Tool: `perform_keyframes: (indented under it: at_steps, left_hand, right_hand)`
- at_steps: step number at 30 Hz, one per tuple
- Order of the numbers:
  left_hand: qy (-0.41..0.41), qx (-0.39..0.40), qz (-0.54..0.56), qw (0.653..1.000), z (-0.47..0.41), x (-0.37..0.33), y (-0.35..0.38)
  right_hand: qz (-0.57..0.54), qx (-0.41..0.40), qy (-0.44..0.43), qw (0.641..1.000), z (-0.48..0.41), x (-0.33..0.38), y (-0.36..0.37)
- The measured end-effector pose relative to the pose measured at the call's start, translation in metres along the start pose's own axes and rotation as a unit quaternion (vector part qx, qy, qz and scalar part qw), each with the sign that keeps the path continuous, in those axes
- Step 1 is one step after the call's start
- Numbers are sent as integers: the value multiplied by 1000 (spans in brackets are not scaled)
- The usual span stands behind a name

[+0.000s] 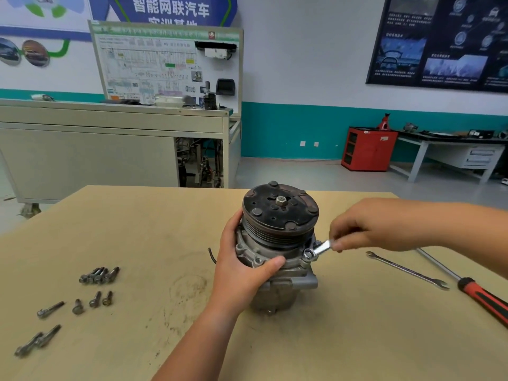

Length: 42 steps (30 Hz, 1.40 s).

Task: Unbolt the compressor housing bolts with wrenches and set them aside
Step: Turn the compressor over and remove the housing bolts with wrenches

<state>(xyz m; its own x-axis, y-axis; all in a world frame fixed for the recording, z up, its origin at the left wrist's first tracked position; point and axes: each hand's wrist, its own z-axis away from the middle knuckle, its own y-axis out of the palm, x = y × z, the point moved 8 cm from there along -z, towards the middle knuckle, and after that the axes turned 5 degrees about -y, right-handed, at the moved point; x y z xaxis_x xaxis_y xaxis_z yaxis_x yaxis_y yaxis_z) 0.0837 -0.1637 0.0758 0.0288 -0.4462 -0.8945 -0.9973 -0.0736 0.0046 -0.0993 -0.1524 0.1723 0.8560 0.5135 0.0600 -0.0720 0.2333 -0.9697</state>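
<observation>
Left hand [242, 270], nearest the camera, is wrapping the near-left side of the compressor [277, 287], thumb lying along the front flange, fingers curling behind the housing under the pulley [280, 210]. The compressor is standing upright, pulley end up, at the middle of the table [137, 229].

Right hand [365, 229] is pinching the shaft of a small wrench [321, 248] between its fingertips; the ring end is sitting over a bolt [308, 254] on the right flange ear.

Handling, as a judgement:
- The compressor is reading as cast metal, so heavy, rigid and not fragile. It is likely to twist on the table under wrench load, so the bracing hand is doing real work.
- The flange and body are looking like the best hold; the grooved pulley may spin.
- The wrench is thin, smooth and stiff. A fingertip pinch is suiting a loosened bolt, while a tight one is calling for a fuller grip farther out.
- The bolt is small and liable to roll.

Surroundings:
- Loose bolts [99, 276] are lying in small groups at near left, well apart from the compressor.
- A second wrench [406, 270] and a red-and-black screwdriver [483, 298] are lying to the right, beneath the right forearm.
- A short black wire [211, 255] is curling just left of the left hand.
- Nothing is blocking the path toward the bolt pile.
</observation>
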Motion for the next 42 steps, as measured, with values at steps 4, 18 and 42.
perform_keyframes:
  at_steps: [4,18,42]
  left_hand:
    - [1,2,6,1000,0,0,1]
    - [18,0,25,1000,0,-1,1]
    - [23,-3,19,1000,0,-2,1]
  right_hand:
    - [-232,44,17,972,13,-5,19]
    - [-544,37,67,836,18,39,66]
    - [-541,9,54,839,14,30,64]
